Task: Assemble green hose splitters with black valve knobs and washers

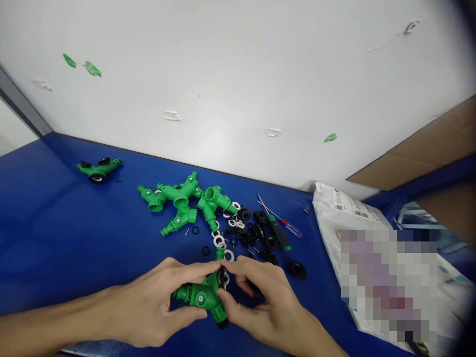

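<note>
Low in the head view, my left hand is closed around a green Y-shaped hose connector. One end of the connector carries a black ring, and a small pale square stem shows on its near branch. With thumb and index finger, my right hand pinches a black valve knob against the far branch. The left index fingertip also reaches this knob. Several loose green Y connectors lie beyond my hands. Next to them are white washers and black fittings. The right hand's lower fingers are partly hidden.
A connector with black knobs sits at the far left of the blue table. A green-handled screwdriver and a red-and-clear one lie right of the parts. White plastic packaging lies at the right, below a white wall.
</note>
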Action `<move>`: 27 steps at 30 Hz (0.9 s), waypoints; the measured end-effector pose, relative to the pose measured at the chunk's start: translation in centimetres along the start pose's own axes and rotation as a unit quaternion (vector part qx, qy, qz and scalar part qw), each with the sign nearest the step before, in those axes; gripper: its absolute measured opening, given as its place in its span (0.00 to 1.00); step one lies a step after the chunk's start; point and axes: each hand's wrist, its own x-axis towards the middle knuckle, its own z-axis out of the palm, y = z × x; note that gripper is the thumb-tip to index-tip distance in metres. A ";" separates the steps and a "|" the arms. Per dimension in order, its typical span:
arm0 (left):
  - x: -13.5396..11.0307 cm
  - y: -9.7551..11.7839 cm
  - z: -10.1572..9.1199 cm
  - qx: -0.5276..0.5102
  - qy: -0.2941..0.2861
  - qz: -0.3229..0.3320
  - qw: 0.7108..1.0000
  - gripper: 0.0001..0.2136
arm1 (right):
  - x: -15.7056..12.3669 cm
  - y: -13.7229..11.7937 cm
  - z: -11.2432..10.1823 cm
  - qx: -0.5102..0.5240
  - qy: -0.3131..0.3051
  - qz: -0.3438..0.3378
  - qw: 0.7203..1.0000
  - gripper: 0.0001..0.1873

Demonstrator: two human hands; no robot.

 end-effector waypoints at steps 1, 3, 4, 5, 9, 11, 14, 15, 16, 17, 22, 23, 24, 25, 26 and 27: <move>0.0 0.0 -0.1 -0.002 -0.003 -0.004 1.000 0.33 | 0.0 0.1 -0.2 0.009 -0.012 0.001 1.000 0.14; 0.0 0.1 -0.2 -0.013 -0.013 -0.018 1.000 0.32 | 0.0 0.2 -0.5 0.019 -0.027 0.001 0.999 0.15; 0.0 0.2 -0.2 -0.021 -0.023 -0.027 0.999 0.32 | 0.0 0.3 -0.7 0.022 -0.030 0.000 0.999 0.15; 0.0 0.3 -0.3 -0.028 -0.031 -0.037 0.998 0.31 | 0.0 0.4 -0.7 0.025 -0.032 -0.002 0.999 0.16; 0.4 1.0 -0.3 -0.066 -0.026 -0.061 0.996 0.28 | 0.1 0.6 -0.7 0.030 -0.034 -0.006 0.999 0.15; 0.7 1.2 -0.4 -0.083 -0.019 -0.062 0.994 0.28 | 0.2 0.7 -0.6 0.026 -0.021 0.000 0.999 0.15; 1.4 1.3 -0.7 -0.083 -0.001 -0.055 0.995 0.19 | 0.4 0.7 -0.5 0.017 0.024 0.025 0.999 0.14; 1.6 1.3 -0.8 -0.079 0.012 -0.050 0.996 0.15 | 0.4 0.6 -0.5 0.014 0.040 0.033 0.999 0.14; 1.8 1.3 -0.9 -0.077 0.025 -0.045 0.996 0.11 | 0.5 0.6 -0.5 0.012 0.052 0.039 0.998 0.14; 1.9 1.3 -0.9 -0.078 0.039 -0.043 0.995 0.09 | 0.5 0.5 -0.6 0.011 0.060 0.042 0.997 0.14; 2.0 1.5 -0.8 -0.101 0.088 -0.063 0.989 0.08 | 0.6 0.4 -2.0 0.035 0.058 0.081 0.994 0.18; 2.0 1.5 -0.8 -0.110 0.092 -0.057 0.988 0.08 | 0.7 0.5 -2.4 0.039 0.057 0.093 0.993 0.18; 2.0 1.6 -0.8 -0.117 0.096 -0.048 0.987 0.07 | 0.7 0.6 -2.8 0.039 0.054 0.104 0.992 0.19; 2.1 1.6 -0.8 -0.123 0.099 -0.039 0.987 0.07 | 0.7 0.6 -3.2 0.033 0.048 0.113 0.992 0.20; 2.1 1.5 -0.8 -0.126 0.104 -0.033 0.986 0.07 | 0.7 0.7 -3.5 0.023 0.038 0.123 0.991 0.20; 2.1 1.5 -0.8 -0.126 0.109 -0.032 0.986 0.07 | 0.7 0.8 -3.7 0.009 0.021 0.132 0.991 0.21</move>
